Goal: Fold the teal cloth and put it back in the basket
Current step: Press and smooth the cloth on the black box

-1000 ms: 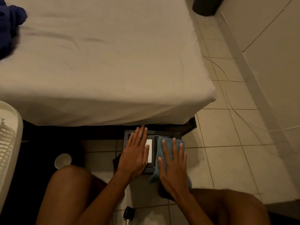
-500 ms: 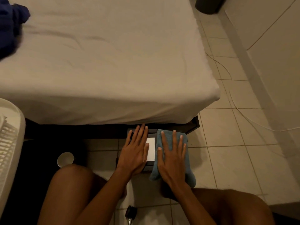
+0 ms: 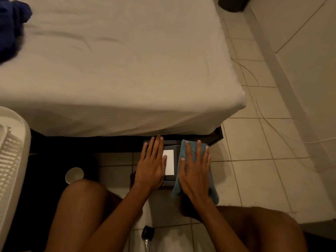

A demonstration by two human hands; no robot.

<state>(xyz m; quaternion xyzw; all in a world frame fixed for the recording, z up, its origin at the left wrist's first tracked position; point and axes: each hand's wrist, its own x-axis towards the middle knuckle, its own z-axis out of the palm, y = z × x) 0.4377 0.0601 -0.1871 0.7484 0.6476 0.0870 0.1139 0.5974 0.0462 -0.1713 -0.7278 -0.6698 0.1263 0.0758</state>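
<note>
Clearly the cloth [image 3: 213, 190] is soft, thin and light: it drapes over the right part of a dark box [image 3: 170, 182] on the floor just beside the bed [image 3: 118, 70], its near end hanging limp past the box's edge. It would slide and bunch easily, so I judge it best pinched at two corners or along an edge and kept pressed flat while creasing. The right hand [image 3: 195, 171] lies flat on it, fingers straight and slightly spread, gripping nothing. The left hand [image 3: 151, 166] rests flat on the box beside a white label [image 3: 168, 161], fingers straight too. By count: one teal cloth, one box, one white basket [image 3: 18, 122] well apart at the left, one cup [image 3: 74, 174] on the floor, two hands.
</note>
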